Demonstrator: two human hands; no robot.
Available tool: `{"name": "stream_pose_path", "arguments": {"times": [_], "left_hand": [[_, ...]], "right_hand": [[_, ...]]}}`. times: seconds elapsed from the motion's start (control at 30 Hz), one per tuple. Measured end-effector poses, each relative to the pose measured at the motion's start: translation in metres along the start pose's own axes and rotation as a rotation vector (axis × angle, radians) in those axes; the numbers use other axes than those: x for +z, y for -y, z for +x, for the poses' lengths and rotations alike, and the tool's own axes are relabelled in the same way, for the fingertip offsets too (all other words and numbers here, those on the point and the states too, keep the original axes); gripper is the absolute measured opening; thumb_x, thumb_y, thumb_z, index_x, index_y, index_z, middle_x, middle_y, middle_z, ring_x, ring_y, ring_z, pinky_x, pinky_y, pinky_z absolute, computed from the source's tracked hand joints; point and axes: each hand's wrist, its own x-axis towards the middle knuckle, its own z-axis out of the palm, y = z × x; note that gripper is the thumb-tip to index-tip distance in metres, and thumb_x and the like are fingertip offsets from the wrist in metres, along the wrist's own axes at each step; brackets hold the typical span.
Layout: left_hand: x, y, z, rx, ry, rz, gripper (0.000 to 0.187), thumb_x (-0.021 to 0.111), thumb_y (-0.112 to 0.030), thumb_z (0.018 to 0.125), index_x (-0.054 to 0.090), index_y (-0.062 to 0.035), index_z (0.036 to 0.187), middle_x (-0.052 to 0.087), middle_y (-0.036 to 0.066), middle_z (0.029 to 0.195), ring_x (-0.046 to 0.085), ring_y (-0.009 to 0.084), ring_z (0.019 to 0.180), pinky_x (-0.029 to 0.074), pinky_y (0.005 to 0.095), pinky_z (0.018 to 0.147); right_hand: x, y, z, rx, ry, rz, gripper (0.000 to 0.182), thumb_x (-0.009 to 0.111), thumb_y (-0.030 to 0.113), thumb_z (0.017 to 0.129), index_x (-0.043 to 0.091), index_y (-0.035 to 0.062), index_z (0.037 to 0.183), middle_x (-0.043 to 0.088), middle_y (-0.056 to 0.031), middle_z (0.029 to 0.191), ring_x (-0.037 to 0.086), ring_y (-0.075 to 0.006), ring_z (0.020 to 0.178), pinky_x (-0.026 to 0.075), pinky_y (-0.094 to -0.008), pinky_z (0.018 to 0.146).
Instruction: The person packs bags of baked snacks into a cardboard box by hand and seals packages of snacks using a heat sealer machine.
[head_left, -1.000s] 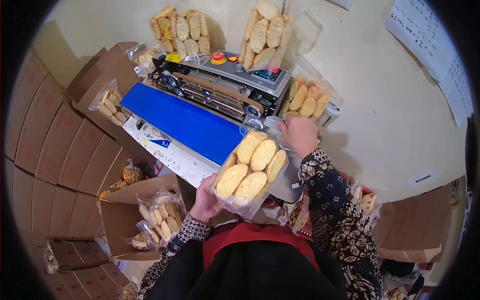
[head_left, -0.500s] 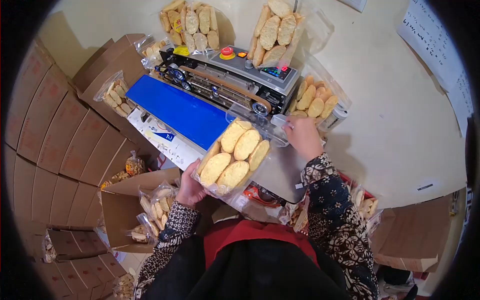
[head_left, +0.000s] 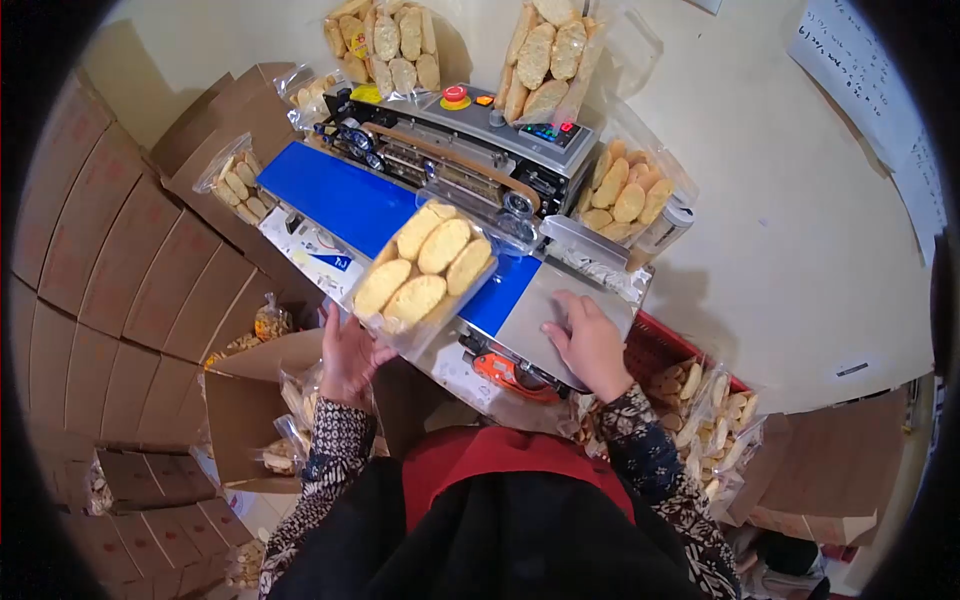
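Observation:
A clear bag of oval toasted bread slices lies on the blue belt of a bag sealing machine, its open end at the machine's guide. My left hand is just off the bag's lower left corner, palm up with fingers apart, holding nothing. Over the bare metal plate at the belt's right end is my right hand, thumb and fingers apart and nothing in them.
Filled bread bags stand behind the machine, and another bag leans at its right end. A carton with bags is low left. A red crate of bags is at right. Stacked cartons line the left.
The bag has moved left along the belt, and my left hand has come off it. My right hand has left the bag's top end and come down over the metal plate.

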Motion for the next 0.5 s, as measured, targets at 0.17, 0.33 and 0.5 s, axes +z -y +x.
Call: {"name": "stream_pose_path", "arguments": {"times": [0.17, 0.33, 0.5], "left_hand": [[-0.012, 0.005, 0.0, 0.168, -0.267, 0.146, 0.053, 0.036, -0.052, 0.085, 0.037, -0.0085, 0.115, 0.054, 0.014, 0.104, 0.059, 0.0234, 0.083, 0.052, 0.0319, 0.064], [-0.009, 0.032, 0.006, 0.446, -0.683, 0.096, 0.032, 0.046, -0.037, 0.085, 0.042, -0.0096, 0.102, 0.049, 0.004, 0.084, 0.049, 0.0161, 0.074, 0.043, 0.0308, 0.07], [0.137, 0.01, -0.045, 1.475, -0.034, 0.539, 0.012, 0.049, -0.019, 0.083, 0.043, -0.0105, 0.077, 0.041, 0.001, 0.066, 0.04, 0.0125, 0.061, 0.034, 0.0273, 0.067]], "right_hand": [[0.008, 0.001, -0.012, -0.049, -0.07, -0.016, 0.032, 0.062, 0.022, 0.073, 0.055, 0.0082, 0.102, 0.049, -0.0108, 0.09, 0.05, -0.0283, 0.086, 0.041, -0.0388, 0.073], [0.004, 0.004, -0.017, -0.105, -0.109, -0.206, 0.036, 0.059, 0.023, 0.075, 0.052, 0.0088, 0.107, 0.044, -0.0133, 0.113, 0.036, -0.0311, 0.112, 0.029, -0.0501, 0.091], [0.011, 0.001, -0.022, -0.089, -0.056, -0.212, 0.035, 0.056, 0.025, 0.077, 0.052, 0.0093, 0.108, 0.041, -0.0141, 0.121, 0.033, -0.031, 0.118, 0.026, -0.0511, 0.095]]}}
